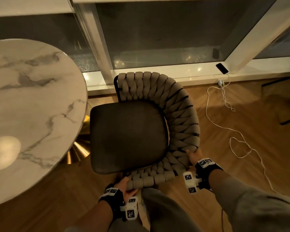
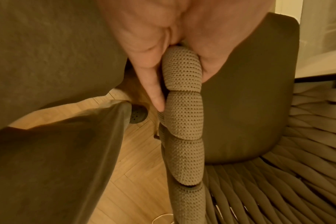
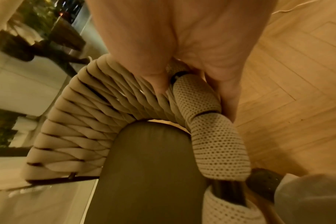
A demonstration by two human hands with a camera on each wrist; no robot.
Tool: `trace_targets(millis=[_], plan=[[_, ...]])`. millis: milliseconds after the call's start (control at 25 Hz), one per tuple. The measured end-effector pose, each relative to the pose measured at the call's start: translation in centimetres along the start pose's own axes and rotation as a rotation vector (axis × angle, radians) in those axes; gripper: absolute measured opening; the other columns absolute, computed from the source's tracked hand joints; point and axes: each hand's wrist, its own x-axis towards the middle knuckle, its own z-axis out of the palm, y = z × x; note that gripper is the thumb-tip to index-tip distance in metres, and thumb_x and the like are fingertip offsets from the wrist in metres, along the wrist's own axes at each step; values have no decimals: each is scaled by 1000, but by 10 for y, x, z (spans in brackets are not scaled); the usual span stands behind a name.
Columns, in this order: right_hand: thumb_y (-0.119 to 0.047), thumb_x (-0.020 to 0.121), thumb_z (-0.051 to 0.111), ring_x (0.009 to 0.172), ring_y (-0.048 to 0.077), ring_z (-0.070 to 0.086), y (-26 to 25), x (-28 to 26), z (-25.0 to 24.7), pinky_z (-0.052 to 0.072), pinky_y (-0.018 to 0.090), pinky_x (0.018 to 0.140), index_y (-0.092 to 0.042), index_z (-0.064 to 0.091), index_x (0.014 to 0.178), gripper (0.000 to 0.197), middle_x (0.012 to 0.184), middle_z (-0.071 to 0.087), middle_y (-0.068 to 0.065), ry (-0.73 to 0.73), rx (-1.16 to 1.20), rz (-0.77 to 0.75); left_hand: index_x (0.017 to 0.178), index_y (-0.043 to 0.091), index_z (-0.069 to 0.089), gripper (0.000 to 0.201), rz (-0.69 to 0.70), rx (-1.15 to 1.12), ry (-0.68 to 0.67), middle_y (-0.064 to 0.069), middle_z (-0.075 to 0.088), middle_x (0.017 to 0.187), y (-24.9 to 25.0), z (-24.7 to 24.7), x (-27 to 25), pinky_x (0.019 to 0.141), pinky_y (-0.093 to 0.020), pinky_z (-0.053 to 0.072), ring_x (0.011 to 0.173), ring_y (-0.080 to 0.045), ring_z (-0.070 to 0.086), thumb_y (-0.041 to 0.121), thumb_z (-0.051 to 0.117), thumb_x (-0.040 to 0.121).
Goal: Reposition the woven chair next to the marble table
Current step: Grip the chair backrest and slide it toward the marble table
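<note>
The woven chair [image 1: 179, 118] has a beige braided backrest and a dark seat cushion [image 1: 127, 136]. It stands on the wood floor just right of the round marble table [image 1: 32, 106], seat facing the table. My left hand [image 1: 126, 185] grips the near end of the woven rim [image 2: 182, 94], thumb on the seat side and fingers [image 2: 153, 91] on the outside. My right hand [image 1: 193, 156] grips the rim further round the curve [image 3: 201, 98], with the thumb on the inner weave and the fingers [image 3: 230, 94] outside.
A gold pedestal base [image 1: 79, 151] shows under the table edge, close to the seat. A window wall [image 1: 166, 39] with a white sill runs behind the chair. A phone [image 1: 222, 68] and a white cable [image 1: 224, 124] lie on the floor to the right. My trouser legs [image 1: 166, 211] are behind the chair.
</note>
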Motion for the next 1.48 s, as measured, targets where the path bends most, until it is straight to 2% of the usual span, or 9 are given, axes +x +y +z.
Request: trace_targets(millis=[200, 440, 600, 760, 960, 1160, 1280, 1360, 1480], plan=[[-20, 92, 63, 121, 43, 54, -27, -29, 27, 49, 59, 95, -16, 33, 145, 61, 139, 51, 14, -109, 132, -43, 119, 3, 53, 28, 103, -44, 5, -21, 58, 100, 35, -7, -11, 63, -44, 51, 84, -34, 56, 13, 54, 93], [-5, 91, 62, 135, 49, 36, -85, -62, 84, 50, 66, 81, -31, 10, 151, 84, 158, 25, 15, -301, 262, 65, 102, 6, 59, 28, 199, -122, 20, -18, 62, 110, 99, -44, -6, 93, -43, 53, 106, -32, 59, 31, 58, 90], [0, 89, 62, 128, 48, 44, -100, -74, 118, 55, 54, 64, -41, -5, 150, 100, 155, 31, 13, -279, 213, 20, 112, 7, 61, 59, 243, -157, 46, -12, 66, 106, 116, -74, 18, 83, -38, 58, 96, -26, 66, 50, 71, 73], [4, 86, 64, 107, 36, 54, -98, -86, 132, 53, 41, 58, -30, -4, 152, 101, 145, 44, 15, -226, 175, -104, 115, 11, 57, 45, 239, -248, -14, -15, 59, 123, 121, -73, 5, 85, -36, 55, 115, -30, 58, 42, 67, 83], [0, 84, 69, 125, 43, 49, -94, -86, 138, 53, 51, 82, -26, -7, 153, 106, 151, 36, 19, -185, 148, -160, 134, 6, 46, 47, 153, -246, -97, -22, 50, 138, 137, -69, 5, 105, -47, 46, 129, -39, 48, 25, 58, 93], [3, 83, 68, 120, 42, 53, -77, -98, 143, 58, 41, 58, -34, -5, 152, 107, 139, 43, 9, -190, 202, -102, 134, 3, 47, 40, 154, -112, -87, -21, 50, 138, 132, -83, 7, 107, -46, 44, 128, -38, 49, 19, 48, 97], [0, 83, 70, 131, 40, 43, -53, -108, 155, 57, 56, 80, -31, -9, 152, 110, 149, 36, 9, -199, 155, -184, 117, 0, 57, 26, 135, -83, -65, -22, 50, 139, 129, -103, 14, 105, -45, 45, 123, -38, 51, 13, 48, 97], [-6, 84, 71, 142, 41, 30, -40, -114, 166, 39, 69, 103, -38, -19, 148, 115, 158, 24, 12, -232, 56, -257, 101, 1, 60, 15, 143, -65, -16, -23, 56, 128, 131, -122, 25, 89, -45, 53, 104, -37, 57, 13, 56, 92], [-4, 87, 66, 144, 39, 26, -42, -117, 170, 33, 67, 108, -32, -26, 147, 114, 161, 20, 14, -198, 39, -248, 120, -1, 57, 42, 191, -71, 62, -23, 62, 113, 128, -132, 31, 61, -42, 57, 91, -36, 62, 20, 67, 85]])
